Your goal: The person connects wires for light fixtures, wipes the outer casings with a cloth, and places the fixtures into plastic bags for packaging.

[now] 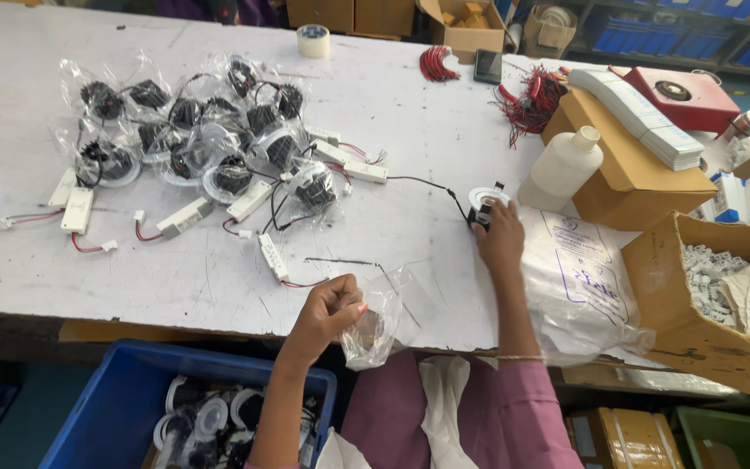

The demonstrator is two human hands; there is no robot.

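White counter [219, 287], scuffed. Heap of bagged light fittings [210, 139] at far left, well apart from both hands. Clear plastic bag [379, 326] at near edge, pinched in closed left hand [327, 313]. Right hand [501, 239] farther out, fingers curled around small white-rimmed downlight [483, 201], its black wire [423, 182] trailing left.

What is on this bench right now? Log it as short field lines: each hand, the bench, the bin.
left hand: closed on a clear plastic bag at the table's near edge
right hand: on a small round downlight, black wire attached
table: white, scuffed; bagged downlights and white driver boxes at left
blue bin: below the edge, holds more fixtures
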